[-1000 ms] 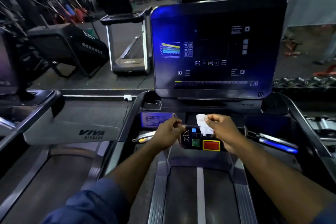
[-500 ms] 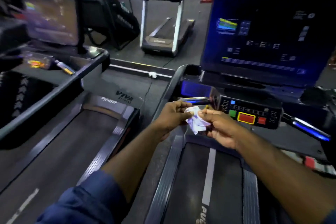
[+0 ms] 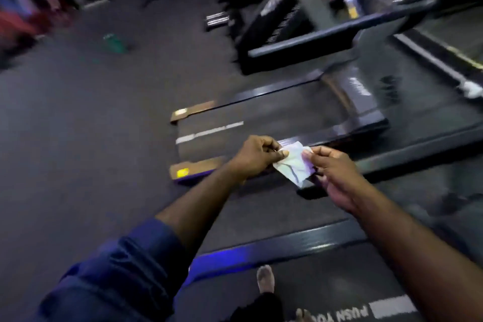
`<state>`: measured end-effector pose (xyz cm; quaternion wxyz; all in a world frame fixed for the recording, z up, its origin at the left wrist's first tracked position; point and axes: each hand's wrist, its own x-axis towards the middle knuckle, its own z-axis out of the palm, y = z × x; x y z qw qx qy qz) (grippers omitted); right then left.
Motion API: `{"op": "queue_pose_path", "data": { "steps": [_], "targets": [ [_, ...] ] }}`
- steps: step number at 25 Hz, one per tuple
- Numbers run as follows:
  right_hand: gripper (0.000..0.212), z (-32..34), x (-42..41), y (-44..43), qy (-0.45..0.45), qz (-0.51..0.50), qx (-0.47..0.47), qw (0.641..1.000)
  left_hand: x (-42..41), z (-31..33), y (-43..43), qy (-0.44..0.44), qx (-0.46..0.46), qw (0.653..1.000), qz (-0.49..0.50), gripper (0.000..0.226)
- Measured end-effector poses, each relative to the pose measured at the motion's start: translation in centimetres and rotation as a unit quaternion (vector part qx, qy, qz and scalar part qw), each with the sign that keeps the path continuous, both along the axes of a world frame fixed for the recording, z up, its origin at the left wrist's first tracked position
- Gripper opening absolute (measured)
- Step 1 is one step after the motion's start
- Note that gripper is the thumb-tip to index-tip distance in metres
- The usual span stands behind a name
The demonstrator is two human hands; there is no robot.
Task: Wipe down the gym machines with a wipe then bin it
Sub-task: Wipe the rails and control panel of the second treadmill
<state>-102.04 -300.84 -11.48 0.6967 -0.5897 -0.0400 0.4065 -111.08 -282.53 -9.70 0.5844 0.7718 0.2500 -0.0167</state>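
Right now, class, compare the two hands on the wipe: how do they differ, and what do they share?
The left hand curls over the left edge of the wipe, knuckles up; the right hand pinches its right edge between thumb and fingertips. The left arm shows a blue sleeve; the right forearm is bare. Both hold the wipe.

Both arms reach forward and meet at the wipe (image 3: 294,168); the left hand (image 3: 254,158) sits at the wipe's left edge, knuckles up, thumb and forefinger pinching its upper corner; the right hand (image 3: 337,178) sits at the wipe's right edge, fingertips pinching it, the remaining fingers curled beneath; the left forearm is bare below a pushed-up blue sleeve (image 3: 117,269); the right forearm is bare; a bare foot (image 3: 265,280) shows well below the wipe.
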Motion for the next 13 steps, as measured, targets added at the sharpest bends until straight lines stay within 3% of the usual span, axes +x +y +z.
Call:
{"op": "queue_pose_path", "data": {
  "steps": [5, 9, 13],
  "targets": [
    [0.013, 1.8, -12.8, 13.4, 0.015, 0.246, 0.026, 0.969, -20.7, 2.2, 8.1, -0.009, 0.016, 0.965, 0.26, 0.006],
    [0.017, 3.1, -25.3, 22.2, 0.003, 0.411, 0.021, 0.911, -39.5, 4.3, 9.8, -0.053, 0.005, 0.87, 0.49, 0.014],
    [0.034, 3.3, -39.7, 28.6, 0.068, 0.545, 0.003, 0.836, -56.3, 3.4, 9.1, -0.078, 0.009, 0.78, 0.621, 0.016]
  ]
}}
